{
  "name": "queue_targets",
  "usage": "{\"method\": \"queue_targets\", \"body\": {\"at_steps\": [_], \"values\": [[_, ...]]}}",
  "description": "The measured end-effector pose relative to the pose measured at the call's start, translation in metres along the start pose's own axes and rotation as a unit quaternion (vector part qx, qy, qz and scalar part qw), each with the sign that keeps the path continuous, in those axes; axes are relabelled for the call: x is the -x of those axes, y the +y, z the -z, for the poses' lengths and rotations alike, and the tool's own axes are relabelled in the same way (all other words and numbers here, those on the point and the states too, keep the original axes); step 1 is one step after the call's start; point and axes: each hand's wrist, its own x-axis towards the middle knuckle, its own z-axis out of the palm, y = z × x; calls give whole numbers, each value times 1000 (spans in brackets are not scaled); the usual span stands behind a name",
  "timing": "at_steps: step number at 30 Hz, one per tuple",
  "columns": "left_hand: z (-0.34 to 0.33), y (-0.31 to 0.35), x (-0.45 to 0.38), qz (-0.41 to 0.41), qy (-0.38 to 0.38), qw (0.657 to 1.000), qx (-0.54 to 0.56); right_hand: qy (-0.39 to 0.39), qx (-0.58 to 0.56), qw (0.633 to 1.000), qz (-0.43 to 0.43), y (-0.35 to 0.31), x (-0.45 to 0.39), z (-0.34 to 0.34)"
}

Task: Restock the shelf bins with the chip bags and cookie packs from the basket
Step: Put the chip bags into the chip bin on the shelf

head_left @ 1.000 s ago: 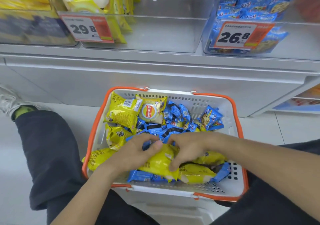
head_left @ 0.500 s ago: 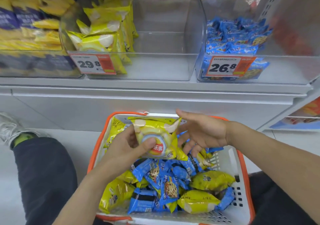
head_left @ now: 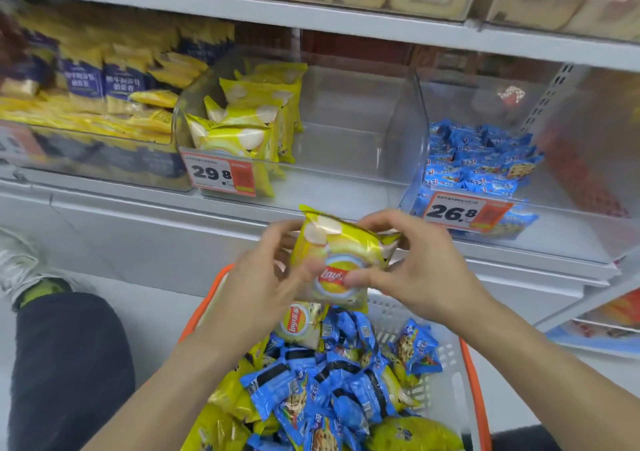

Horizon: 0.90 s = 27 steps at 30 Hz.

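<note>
While the shelf [head_left: 311, 204] carries a clear chip bin [head_left: 346, 145] that is stocked only at its left end and a cookie bin [head_left: 571, 159] to its right with blue packs heaped at its left, the basket [head_left: 471, 381] below holds a mixed heap of yellow bags and blue cookie packs [head_left: 332, 398]. A single chip bag [head_left: 337, 260] is held above the basket's far rim, just in front of the shelf edge and below the chip bin's open front. The left hand [head_left: 266, 270] grips the bag's left side with curled fingers; the right hand [head_left: 412, 270] pinches its right side and upper corner, thumb across the front. In my judgement the risks are as follows: the glossy film could slip from so light a hold during the lift; the bag could catch the bin's front lip or the price tag [head_left: 220, 175] and drop; hard squeezing could crush the contents; and the bag could land on its side beside the upright ones.
</note>
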Motion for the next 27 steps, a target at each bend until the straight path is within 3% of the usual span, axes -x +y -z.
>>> {"method": "queue_targets", "body": {"at_steps": [3, 6, 11, 16, 19, 21, 24, 27], "values": [[20, 7, -31, -75, 122, 990, -17, 148, -7, 985, 84, -22, -18, 15], [41, 4, -70, -169, 133, 965, -151, 217, 39, 968, 117, -35, -52, 24], [62, -6, -118, -158, 127, 917, -344, 202, 73, 975, 62, -47, -121, 17], [66, -24, -136, -123, 86, 921, -360, 171, 154, 971, -67, -21, -194, 0], [63, -31, -137, -141, 96, 898, -405, 134, 237, 953, -130, -1, -233, -7], [64, -33, -138, -145, 96, 893, -414, 143, 225, 951, -157, 6, -253, -8], [64, -34, -139, -144, 83, 892, -420, 174, 192, 955, -143, 18, -277, -14], [64, -35, -141, -141, 74, 893, -422, 132, 179, 971, -82, 22, -292, -23]]}}
